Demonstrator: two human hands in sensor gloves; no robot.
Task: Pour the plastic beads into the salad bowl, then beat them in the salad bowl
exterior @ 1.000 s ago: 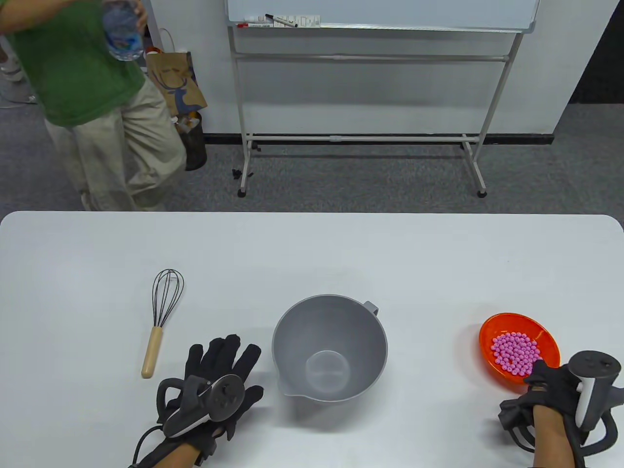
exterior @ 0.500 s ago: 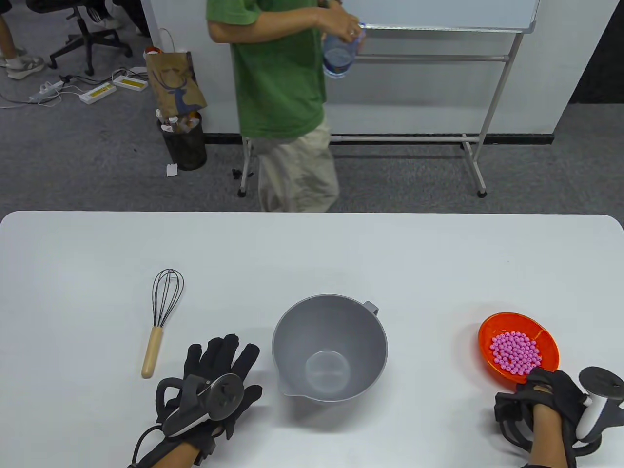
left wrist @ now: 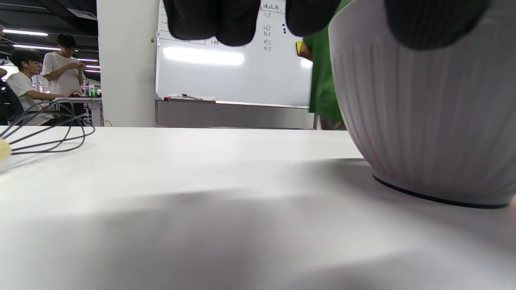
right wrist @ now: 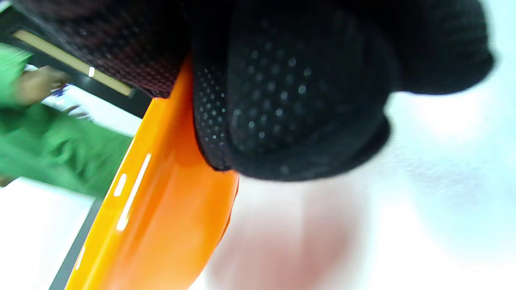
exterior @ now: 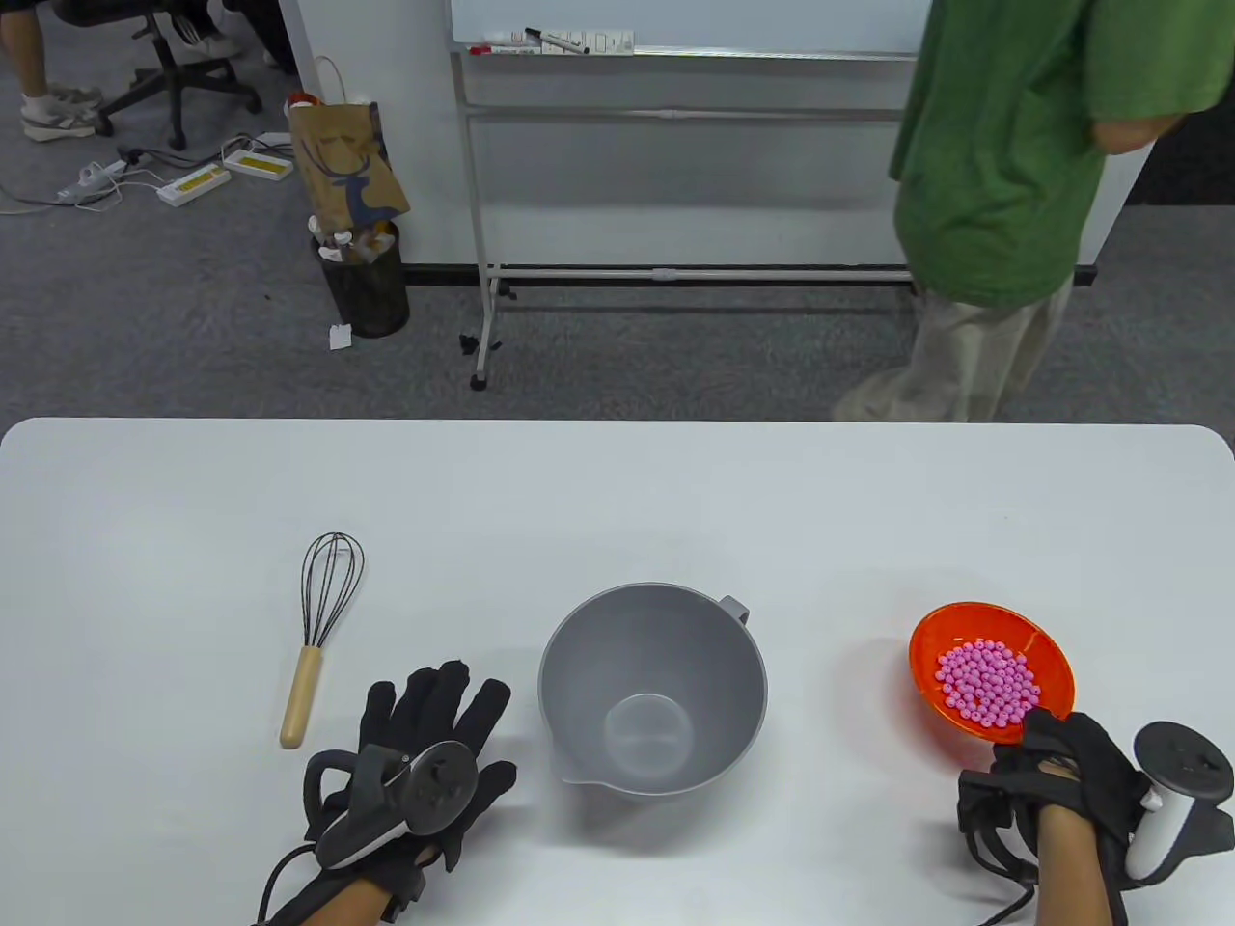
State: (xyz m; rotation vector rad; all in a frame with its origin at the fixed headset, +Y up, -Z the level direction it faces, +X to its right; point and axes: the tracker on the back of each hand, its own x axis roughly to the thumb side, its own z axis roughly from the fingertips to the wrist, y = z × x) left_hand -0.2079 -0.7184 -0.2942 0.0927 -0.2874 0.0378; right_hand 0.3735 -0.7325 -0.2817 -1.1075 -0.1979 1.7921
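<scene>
Left hand [exterior: 425, 743]: black knitted sensor glove covering all five fingers, cuff ending at the wrist. Tracker [exterior: 400, 801] strapped to the back: dark grey round head with small buttons and a thumbstick, pale grey-white handle, black loop ring alongside. Thin black cable [exterior: 275, 883] trailing from the wrist toward the bottom edge of the table view.

Right hand [exterior: 1066, 772]: matching black knitted glove; palm side carries a grid of small raised dots [right wrist: 282, 92], seen in the right wrist view. Tracker [exterior: 1172, 791] of the same make: dark grey disc head, white handle, black ring. Black straps [exterior: 989, 830] looped at the wrist. No sleeves reach the forearms.
</scene>
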